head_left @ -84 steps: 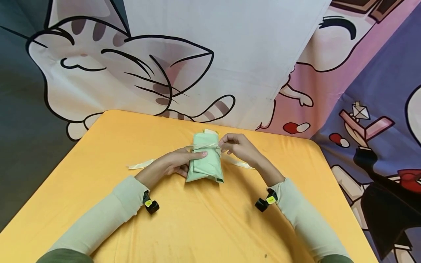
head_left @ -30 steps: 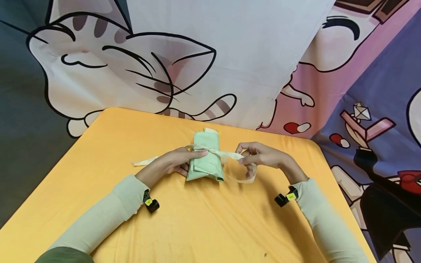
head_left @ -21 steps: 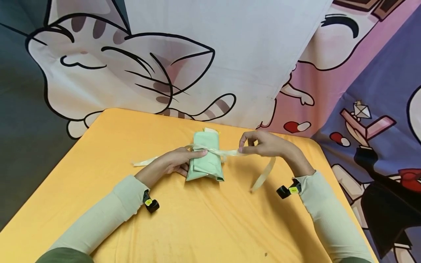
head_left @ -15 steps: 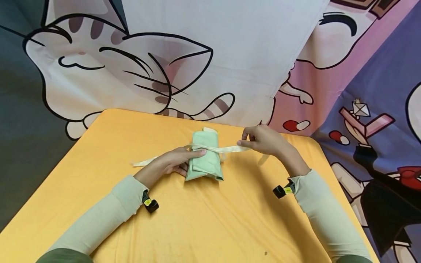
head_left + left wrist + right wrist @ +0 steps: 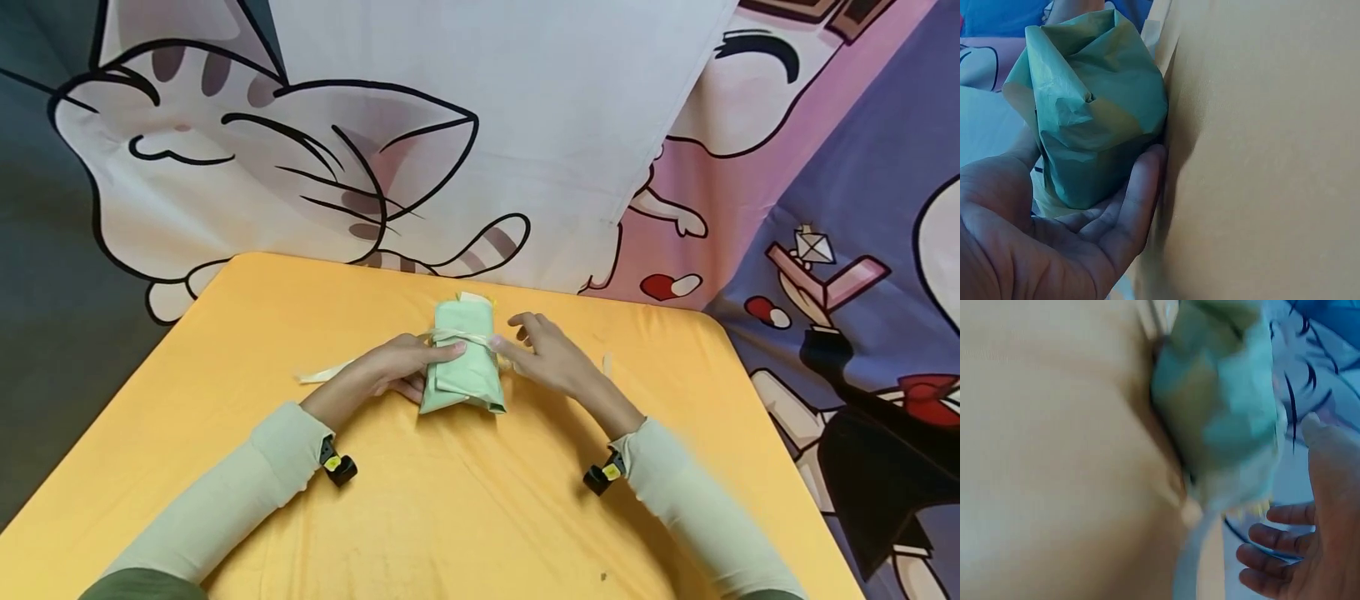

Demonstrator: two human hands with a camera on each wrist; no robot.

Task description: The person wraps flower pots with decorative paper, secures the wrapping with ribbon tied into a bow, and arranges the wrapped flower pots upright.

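Observation:
A parcel in pale green paper (image 5: 468, 379) lies on the yellow-covered table, its near end folded over. Across its top runs a cream ribbon (image 5: 471, 337). My left hand (image 5: 397, 365) grips the parcel from the left, thumb on top and fingers at the side and underneath, as the left wrist view shows. To the right of the parcel is my right hand (image 5: 551, 358), its fingers spread and loosely bent with nothing held. That thumb reaches the parcel's right edge by the ribbon. In the right wrist view a ribbon tail (image 5: 1192, 565) extends from the parcel, blurred.
One loose ribbon end (image 5: 324, 373) lies left of the parcel, partly behind my left forearm. Another short piece of ribbon (image 5: 607, 364) shows beyond my right wrist. Yellow cloth (image 5: 420, 517) covers the table. Behind it hangs a printed cartoon backdrop (image 5: 570, 150).
My right hand pulled the ribbon out to the right, then let go and came back to the parcel's right side. The left hand keeps its grip on the parcel.

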